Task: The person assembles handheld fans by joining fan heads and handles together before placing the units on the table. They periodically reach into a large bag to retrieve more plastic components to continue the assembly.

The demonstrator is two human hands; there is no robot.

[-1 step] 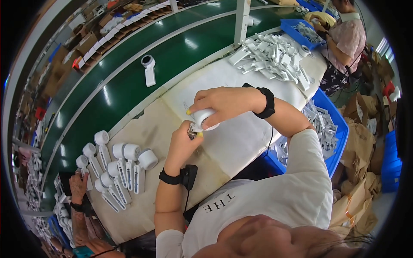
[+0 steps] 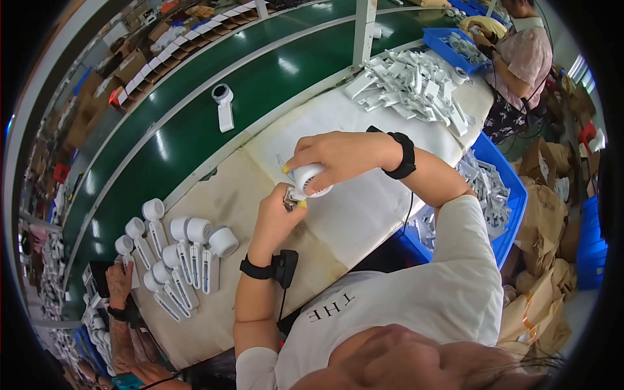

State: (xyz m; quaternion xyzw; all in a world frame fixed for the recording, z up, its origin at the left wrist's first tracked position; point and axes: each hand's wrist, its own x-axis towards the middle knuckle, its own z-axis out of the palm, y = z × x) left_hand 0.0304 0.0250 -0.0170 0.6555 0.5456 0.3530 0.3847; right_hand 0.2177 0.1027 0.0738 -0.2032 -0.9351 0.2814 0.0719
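Slight shift of conveyor fan (image 2: 225, 114), hands (image 2: 275, 213) (image 2: 344, 155) close together, pinching a white round-headed piece (image 2: 305, 173)

view: head-worn left fisheye | faces: down at left hand (image 2: 275, 216), right hand (image 2: 331, 155), bench (image 2: 224, 188) | range: near, wide

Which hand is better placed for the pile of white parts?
Probably the right hand: it is nearer the pile of white parts. The left hand is farther off; both hold the white device.

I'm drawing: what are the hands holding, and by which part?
A white device: the right grip holds its round head; the left grip, its narrower end.
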